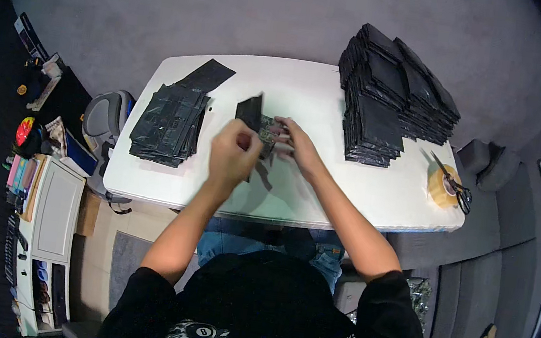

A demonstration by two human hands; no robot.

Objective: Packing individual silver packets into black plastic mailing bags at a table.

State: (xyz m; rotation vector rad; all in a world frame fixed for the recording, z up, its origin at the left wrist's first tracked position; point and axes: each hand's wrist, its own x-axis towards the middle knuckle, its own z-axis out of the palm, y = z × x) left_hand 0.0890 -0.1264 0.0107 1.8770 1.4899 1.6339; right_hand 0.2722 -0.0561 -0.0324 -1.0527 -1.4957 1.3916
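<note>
Over the middle of the white table, my left hand (233,147) is closed on a black plastic piece (249,109) whose flap rises above the knuckles. Beside it is a small dark greenish patterned piece (268,131), partly hidden by the fingers. My right hand (301,147) is at the right edge of that piece, fingers spread and blurred; I cannot tell whether they grip it. To the left lies a stack of flat black plastic packets (167,123), with one black packet (208,75) sticking out at its far end. Taller stacks of folded black packets (377,126) stand at the far right.
A roll of tape (440,187) sits near the white table's (291,80) right edge, with black-handled scissors (453,184) leaning across it. A grey sofa (474,244) is to the right. A chair (104,118) and a white cabinet (59,209) are on the left.
</note>
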